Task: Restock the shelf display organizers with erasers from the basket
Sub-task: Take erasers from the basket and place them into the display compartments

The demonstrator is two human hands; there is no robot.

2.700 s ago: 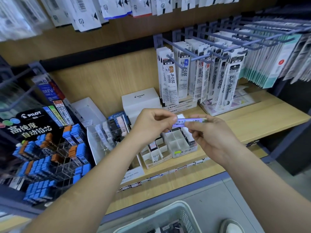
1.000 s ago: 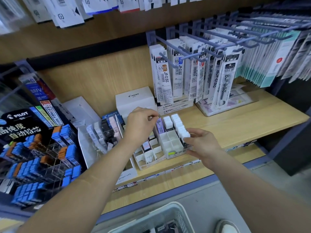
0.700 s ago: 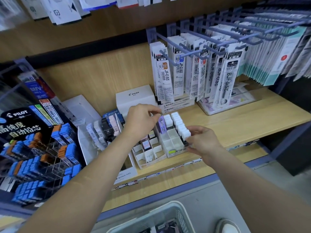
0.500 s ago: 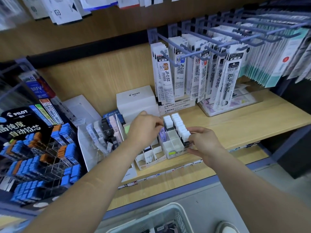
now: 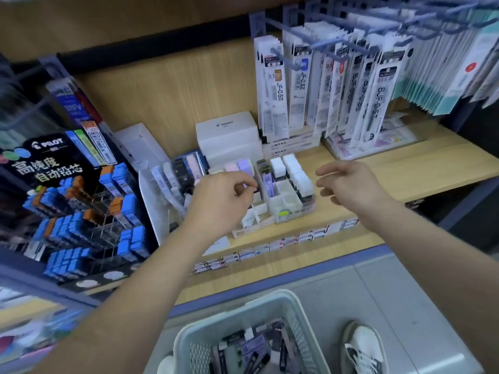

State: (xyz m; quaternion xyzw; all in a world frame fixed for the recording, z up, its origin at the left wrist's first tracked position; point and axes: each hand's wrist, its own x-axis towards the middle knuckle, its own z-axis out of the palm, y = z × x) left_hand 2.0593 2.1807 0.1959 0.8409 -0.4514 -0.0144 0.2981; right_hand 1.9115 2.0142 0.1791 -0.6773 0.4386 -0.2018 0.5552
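Note:
A clear compartment organizer [image 5: 288, 209] sits on the wooden shelf [image 5: 405, 168]. It holds a row of white erasers [image 5: 295, 172] and a purple-sleeved eraser [image 5: 268, 182] standing in a left compartment. A second white divider organizer [image 5: 255, 217] lies beside it, partly behind my left hand. My left hand [image 5: 224, 202] hovers just left of the organizers, fingers loosely curled, holding nothing. Held a little right of the clear organizer, my right hand [image 5: 349, 186] has relaxed, spread fingers and is empty. The pale basket [image 5: 189, 338] with several packaged erasers [image 5: 253, 346] stands on the floor below.
A Pilot lead display [image 5: 70, 201] with blue cases fills the left. A white Pilot box [image 5: 228, 136] stands behind the organizers. Refill packs [image 5: 332, 85] hang on hooks above the right of the shelf. A shoe [image 5: 363, 346] is beside the basket.
My left hand let go of the purple eraser, which now stands in the organizer. Both hands have drawn back from the organizer. The view tilted down, showing more of the basket.

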